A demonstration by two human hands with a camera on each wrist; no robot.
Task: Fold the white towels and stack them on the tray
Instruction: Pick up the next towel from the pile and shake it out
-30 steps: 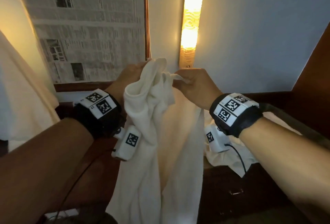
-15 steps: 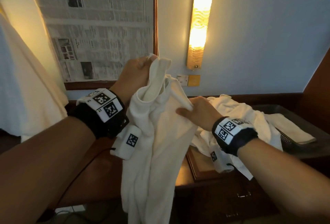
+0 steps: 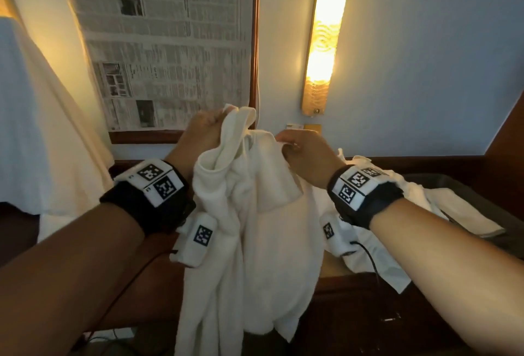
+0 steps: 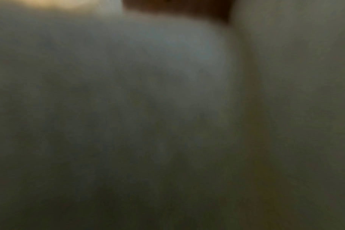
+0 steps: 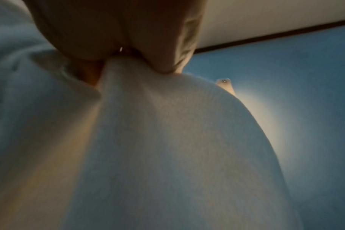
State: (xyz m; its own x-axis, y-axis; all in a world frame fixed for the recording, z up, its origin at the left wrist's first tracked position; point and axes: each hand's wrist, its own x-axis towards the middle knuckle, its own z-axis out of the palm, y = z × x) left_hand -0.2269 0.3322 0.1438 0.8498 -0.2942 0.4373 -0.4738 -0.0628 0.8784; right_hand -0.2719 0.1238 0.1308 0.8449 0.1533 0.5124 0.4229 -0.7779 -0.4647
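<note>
A white towel [image 3: 255,242] hangs bunched in the air in front of me, held up by both hands. My left hand [image 3: 207,131] grips its upper left edge, and my right hand [image 3: 295,147] pinches a fold at the upper right. In the right wrist view my fingers [image 5: 161,51] pinch the towel [image 5: 158,140] tightly. The left wrist view is filled with blurred towel cloth [image 4: 148,93]. More crumpled white towels [image 3: 391,194] lie on the wooden cabinet behind my right wrist. A folded towel [image 3: 465,213] rests on the dark tray [image 3: 482,199] at the far right.
A lit wall lamp [image 3: 323,43] and a framed newspaper [image 3: 170,43] hang on the wall ahead. White cloth [image 3: 42,128] hangs at the left. The dark wooden cabinet [image 3: 368,313] stands below, with a drawer handle on its front.
My right hand dropped to the towel's middle half a second ago and has risen again, now pinching a fold near the top. The left hand keeps its hold.
</note>
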